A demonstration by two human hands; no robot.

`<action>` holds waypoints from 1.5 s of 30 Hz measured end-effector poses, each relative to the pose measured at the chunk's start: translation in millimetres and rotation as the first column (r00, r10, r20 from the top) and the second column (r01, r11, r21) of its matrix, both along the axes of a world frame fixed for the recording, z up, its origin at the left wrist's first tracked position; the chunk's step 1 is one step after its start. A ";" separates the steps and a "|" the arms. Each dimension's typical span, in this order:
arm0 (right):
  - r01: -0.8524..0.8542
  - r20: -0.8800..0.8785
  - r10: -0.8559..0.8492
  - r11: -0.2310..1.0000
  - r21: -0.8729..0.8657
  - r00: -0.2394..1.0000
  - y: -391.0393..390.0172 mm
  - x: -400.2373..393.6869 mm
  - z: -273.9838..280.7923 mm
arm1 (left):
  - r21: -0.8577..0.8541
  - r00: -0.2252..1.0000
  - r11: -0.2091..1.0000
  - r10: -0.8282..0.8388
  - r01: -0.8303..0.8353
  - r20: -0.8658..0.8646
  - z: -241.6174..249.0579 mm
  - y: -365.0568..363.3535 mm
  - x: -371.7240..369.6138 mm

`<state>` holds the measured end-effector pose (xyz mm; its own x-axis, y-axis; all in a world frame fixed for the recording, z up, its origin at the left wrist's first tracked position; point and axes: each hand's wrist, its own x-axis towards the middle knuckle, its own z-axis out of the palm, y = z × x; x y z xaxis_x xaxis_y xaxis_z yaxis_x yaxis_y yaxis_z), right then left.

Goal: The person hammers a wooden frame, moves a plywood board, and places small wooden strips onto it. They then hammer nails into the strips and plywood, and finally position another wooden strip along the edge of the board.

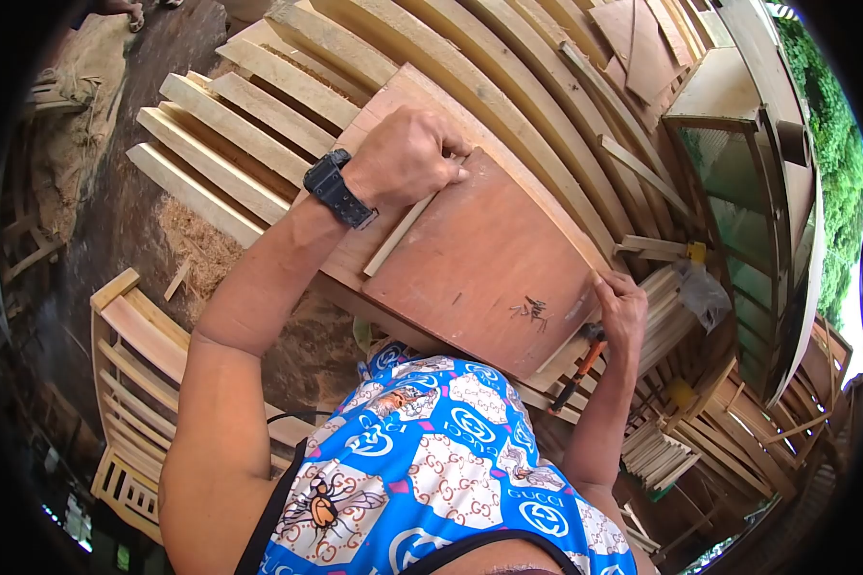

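Note:
A reddish-brown plywood panel (479,249) lies in front of me on a larger board (374,115). At its left edge runs a thin wooden strip (399,236). My left hand (412,158), with a black watch on the wrist, is closed, its fingertips pinching the strip's far end by the panel's corner. My right hand (623,307) grips the panel's right edge, fingers bent over the far corner. A small pile of nails (532,310) rests on the panel. Beside my right forearm lies a hammer (579,372) with an orange and black handle.
Long wooden boards (537,115) are stacked beyond the panel, their ends reaching left. A slatted wooden piece (139,364) stands at lower left, near wood shavings (201,244). A clear plastic bag (703,292) and a glass-paned cabinet (738,211) are at right. Another person's foot shows at top left.

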<state>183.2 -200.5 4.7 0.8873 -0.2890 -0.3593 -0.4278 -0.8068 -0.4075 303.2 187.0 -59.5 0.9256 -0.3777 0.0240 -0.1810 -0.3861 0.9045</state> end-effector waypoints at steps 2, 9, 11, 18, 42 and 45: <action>-0.015 -0.005 0.014 1.000 -0.014 1.000 5.2 1.4 4.3 | 0.004 1.000 1.000 0.002 -0.002 -0.022 0.5 0.5 1.9; -0.008 -0.003 0.008 1.000 0.004 1.000 3.5 1.7 2.7 | 0.071 0.999 0.996 -0.052 0.052 -0.009 -0.1 0.9 6.3; -0.007 -0.023 0.007 1.000 -0.019 1.000 5.8 3.3 4.0 | 0.075 0.999 0.996 -0.052 0.053 -0.011 1.6 -0.4 5.9; -0.038 -0.017 0.037 0.996 -0.077 0.999 -2.0 1.2 -6.8 | 0.133 0.993 0.991 -0.001 0.017 -0.122 18.0 -10.3 6.8; -0.161 0.144 0.188 0.971 -0.176 0.972 1.1 -20.6 -11.5 | 0.182 0.942 0.940 -0.244 0.288 -0.230 10.7 -4.6 32.1; -0.116 0.470 0.198 0.973 -0.198 0.860 -8.9 -44.7 -4.4 | 0.178 0.945 0.943 -0.239 0.281 -0.225 15.0 -4.4 29.8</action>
<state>138.4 -209.4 0.4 0.9752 -0.1474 0.1648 -0.0725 -0.9173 -0.3915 333.0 182.6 -44.5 0.7723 -0.5829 -0.2525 -0.1261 -0.5302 0.8385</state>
